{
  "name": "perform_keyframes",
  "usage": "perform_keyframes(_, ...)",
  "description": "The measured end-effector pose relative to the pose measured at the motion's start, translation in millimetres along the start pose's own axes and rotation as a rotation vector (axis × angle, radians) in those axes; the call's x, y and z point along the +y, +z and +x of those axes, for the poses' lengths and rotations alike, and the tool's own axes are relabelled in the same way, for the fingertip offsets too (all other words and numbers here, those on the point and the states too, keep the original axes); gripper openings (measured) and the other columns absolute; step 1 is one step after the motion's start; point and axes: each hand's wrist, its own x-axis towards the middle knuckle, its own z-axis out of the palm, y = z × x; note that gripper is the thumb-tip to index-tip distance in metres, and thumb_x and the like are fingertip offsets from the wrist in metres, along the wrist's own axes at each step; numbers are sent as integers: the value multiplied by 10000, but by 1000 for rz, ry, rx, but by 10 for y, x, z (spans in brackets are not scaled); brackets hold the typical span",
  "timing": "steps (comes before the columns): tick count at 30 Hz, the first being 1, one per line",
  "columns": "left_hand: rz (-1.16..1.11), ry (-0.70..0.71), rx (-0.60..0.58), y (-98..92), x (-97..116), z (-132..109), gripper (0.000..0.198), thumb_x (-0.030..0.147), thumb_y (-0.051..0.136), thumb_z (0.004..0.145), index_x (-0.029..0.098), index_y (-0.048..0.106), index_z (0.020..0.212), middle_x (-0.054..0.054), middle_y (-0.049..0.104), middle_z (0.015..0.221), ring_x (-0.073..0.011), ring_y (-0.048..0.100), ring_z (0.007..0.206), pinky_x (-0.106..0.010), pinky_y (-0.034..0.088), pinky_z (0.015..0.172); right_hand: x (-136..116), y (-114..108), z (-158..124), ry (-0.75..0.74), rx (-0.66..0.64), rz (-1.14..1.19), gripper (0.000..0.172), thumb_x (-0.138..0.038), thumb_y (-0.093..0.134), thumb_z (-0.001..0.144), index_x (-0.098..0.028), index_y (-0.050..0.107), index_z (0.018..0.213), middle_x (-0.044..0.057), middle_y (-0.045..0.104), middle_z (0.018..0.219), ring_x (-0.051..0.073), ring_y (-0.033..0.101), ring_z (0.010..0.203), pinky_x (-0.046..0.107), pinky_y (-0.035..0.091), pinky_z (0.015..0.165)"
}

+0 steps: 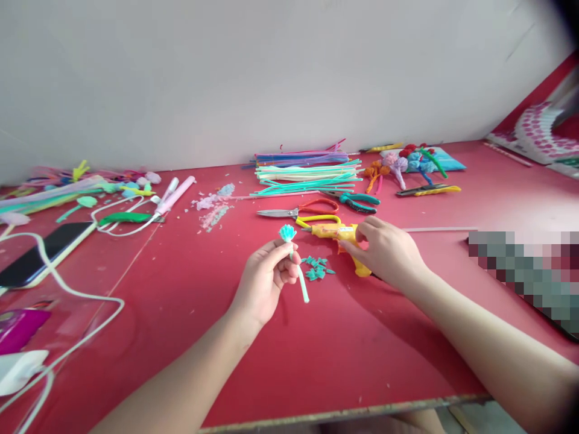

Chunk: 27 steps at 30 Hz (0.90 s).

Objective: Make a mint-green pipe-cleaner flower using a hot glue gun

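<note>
Red worktop (pixel 190 337), craft bits scattered.
Left hand (pixel 265 283) fingers pinched a light, soft teal pipe-cleaner flower (pixel 288 234) by its stem; right hand (pixel 389 250) fingers curled over the yellow glue gun (pixel 337 232).

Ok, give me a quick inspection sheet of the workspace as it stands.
Surface: red table.
Job's things: teal-tipped stem; yellow glue gun; teal scraps.
Clutter: pipe cleaner pile, scissors, pliers, finished flowers, phone.
Grippers: left hand pinches the stem; right hand rests on the glue gun.
Cables: white cable at left.
Surroundings: white wall.
</note>
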Motion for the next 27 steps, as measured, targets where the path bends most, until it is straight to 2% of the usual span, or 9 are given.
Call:
perform_keyframes(2, 15, -11, -9, 10, -4, -6, 118, 236, 658, 771, 121, 637, 753, 15, 608, 608, -38, 507, 431, -135, 412, 412, -77, -25, -52, -127, 65, 68, 219, -358, 500, 876, -176, 598, 806, 63, 610, 812, 173, 548, 680, 273, 348, 584)
perform_keyframes(5, 21, -19, -23, 16, -8, -3, 124, 242, 655, 781, 125, 631, 747, 15, 609, 611, -39, 507, 426, -134, 406, 398, -202, -39, -124, -406, -2, 116, 174, -218, 466, 887, -174, 615, 807, 73, 611, 835, 196, 533, 803, 291, 379, 701)
perform_keyframes(7, 19, -23, -37, 12, -11, 5, 118, 237, 648, 788, 126, 631, 751, 15, 610, 613, -37, 506, 423, -132, 404, 396, -255, -20, -150, -496, -60, 84, 173, -204, 482, 876, -169, 618, 776, 71, 606, 812, 207, 511, 821, 312, 372, 734)
perform_keyframes(9, 23, -32, -55, 6, -15, 10, 114, 235, 645, 791, 127, 631, 758, 13, 615, 619, -35, 509, 424, -128, 398, 394, -275, 15, -157, -517, -86, 41, 160, -203, 499, 868, -164, 621, 771, 69, 608, 808, 213, 503, 833, 334, 362, 759)
perform_keyframes(14, 47, -69, -103, -1, -24, -7, 131, 237, 616, 820, 121, 626, 758, 7, 621, 620, -25, 502, 412, -110, 378, 379, -271, 63, -157, -500, -78, 32, 167, -140, 495, 855, -152, 606, 731, 73, 614, 770, 202, 521, 780, 332, 368, 732)
perform_keyframes(18, 50, -113, -145, 8, -30, -22, 142, 220, 605, 832, 124, 603, 727, 12, 624, 603, -20, 493, 384, -104, 372, 363, -263, -30, -174, -279, -75, 372, 114, -159, 509, 856, -157, 603, 792, 29, 621, 711, 140, 537, 638, 255, 397, 615)
perform_keyframes(20, 50, -142, -175, 11, -34, -23, 153, 214, 605, 831, 127, 589, 706, 13, 624, 593, -21, 485, 364, -105, 364, 346, -253, -99, -169, -159, -110, 575, 75, -173, 541, 855, -177, 611, 829, -2, 646, 729, 112, 561, 628, 219, 416, 611)
perform_keyframes(24, 55, -199, -219, 16, -36, -24, 137, 209, 612, 822, 124, 599, 715, 9, 629, 586, -22, 476, 344, -104, 356, 321, -241, -199, -143, -106, -145, 814, 96, -195, 566, 859, -220, 653, 892, -23, 699, 880, 108, 627, 792, 192, 450, 728)
perform_keyframes(27, 80, -233, -231, 25, -32, -24, 118, 209, 617, 820, 117, 620, 746, 8, 628, 574, -24, 472, 336, -103, 357, 308, -256, -232, -149, -78, -180, 846, 92, -221, 571, 862, -223, 660, 884, -31, 702, 826, 102, 623, 723, 183, 457, 663)
